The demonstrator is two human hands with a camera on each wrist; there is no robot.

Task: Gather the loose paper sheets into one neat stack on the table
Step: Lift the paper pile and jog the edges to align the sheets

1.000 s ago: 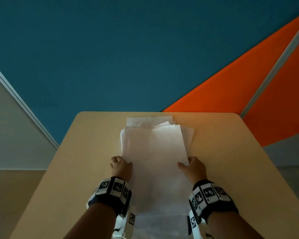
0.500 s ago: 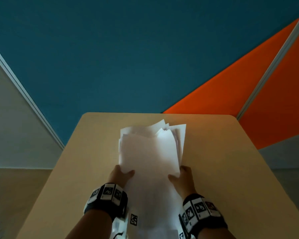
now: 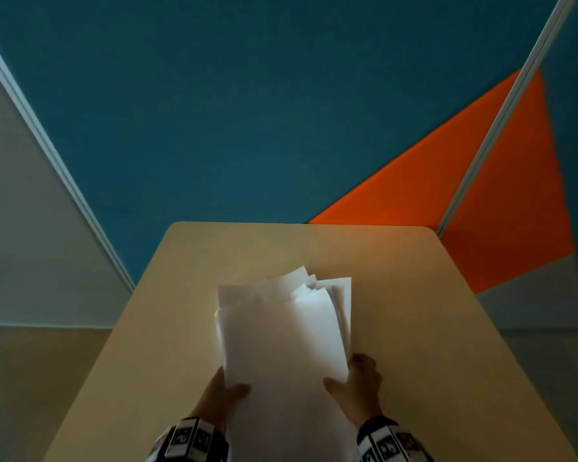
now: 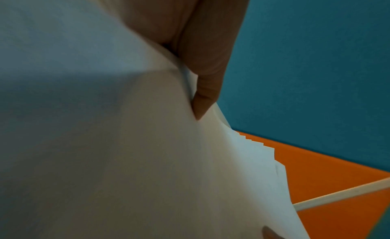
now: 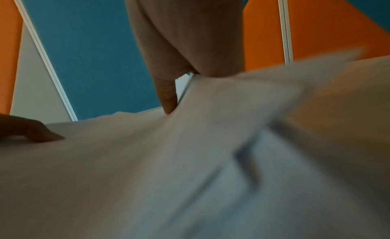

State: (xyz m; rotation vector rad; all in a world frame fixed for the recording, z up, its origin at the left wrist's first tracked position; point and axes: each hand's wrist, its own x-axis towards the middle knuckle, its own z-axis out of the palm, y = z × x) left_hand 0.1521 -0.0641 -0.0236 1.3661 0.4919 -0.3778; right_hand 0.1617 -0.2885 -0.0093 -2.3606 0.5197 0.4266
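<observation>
A bundle of white paper sheets (image 3: 281, 331) is tilted up off the beige table (image 3: 414, 311), its far edges fanned and uneven. My left hand (image 3: 222, 391) grips the bundle's left side, thumb on top. My right hand (image 3: 356, 381) grips the right side the same way. In the left wrist view the sheets (image 4: 105, 142) fill the frame, with my left hand's thumb (image 4: 205, 85) pressed on their staggered edges. In the right wrist view my right hand's thumb (image 5: 166, 95) pins the blurred sheets (image 5: 190, 175), and the left hand's thumb (image 5: 40, 134) shows at the far side.
The table's far edge (image 3: 301, 223) meets a teal partition (image 3: 247, 111) with an orange panel (image 3: 447, 181) to the right. A pale wall (image 3: 20, 228) and floor lie left of the table. Bare tabletop shows on both sides of the paper.
The sheets lay flat on the table with my hands at their sides; now both hands have closed on them, drawn them nearer and lifted the bundle. The far edges have bunched closer together.
</observation>
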